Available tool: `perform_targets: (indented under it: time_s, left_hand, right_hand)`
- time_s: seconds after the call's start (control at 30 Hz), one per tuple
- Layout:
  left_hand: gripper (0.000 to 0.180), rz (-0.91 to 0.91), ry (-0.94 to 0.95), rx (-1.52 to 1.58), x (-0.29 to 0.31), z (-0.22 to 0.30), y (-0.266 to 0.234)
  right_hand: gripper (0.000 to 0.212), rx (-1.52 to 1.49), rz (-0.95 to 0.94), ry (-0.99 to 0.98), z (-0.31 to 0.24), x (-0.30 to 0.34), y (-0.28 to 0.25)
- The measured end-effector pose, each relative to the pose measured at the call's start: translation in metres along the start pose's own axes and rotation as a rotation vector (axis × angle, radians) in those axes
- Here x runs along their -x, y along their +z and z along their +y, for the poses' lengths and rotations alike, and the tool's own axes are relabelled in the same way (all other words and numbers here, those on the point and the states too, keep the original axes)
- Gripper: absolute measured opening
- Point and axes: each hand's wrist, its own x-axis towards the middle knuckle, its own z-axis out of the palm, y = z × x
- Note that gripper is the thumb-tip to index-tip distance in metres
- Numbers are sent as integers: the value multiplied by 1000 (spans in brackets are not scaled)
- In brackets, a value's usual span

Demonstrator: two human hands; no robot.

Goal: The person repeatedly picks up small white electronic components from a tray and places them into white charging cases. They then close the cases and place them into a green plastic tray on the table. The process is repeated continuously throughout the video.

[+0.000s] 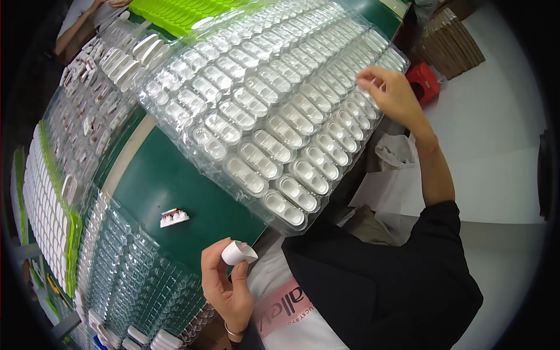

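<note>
My left hand (226,286) is closed round a small white hollow plastic housing (238,252), its opening tilted up to the right, near the table's front edge. My right hand (391,93) reaches over the right side of a large clear blister tray (204,166), with thumb and fingers drawn together. Something pale may be at its fingertips, too small to name. Rows of white oval plastic shells (283,207) fill much of the tray's pockets. On the green table (157,169) lies a small white part with a reddish strip (174,218), left of the tray.
Another clear tray (122,245) stretches along the lower left, with white pieces at its near end. More trays of parts (93,111) and a bright green tray (181,14) stand beyond. Another person's arm (76,32) shows at the top left. A red container (423,84) and stacked cardboard (449,44) are at right.
</note>
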Motion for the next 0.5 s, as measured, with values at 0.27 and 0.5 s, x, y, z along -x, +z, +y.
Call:
perform_targets:
  time_s: [0.27, 0.5]
  left_hand:
    - [38, -18, -74, 33, 1, -4, 6]
    - [40, -34, -99, 83, 5, -5, 6]
  right_hand:
    - [17, -31, -131, -64, 50, -55, -15]
    - [17, -286, -386, -539, -80, 51, 29]
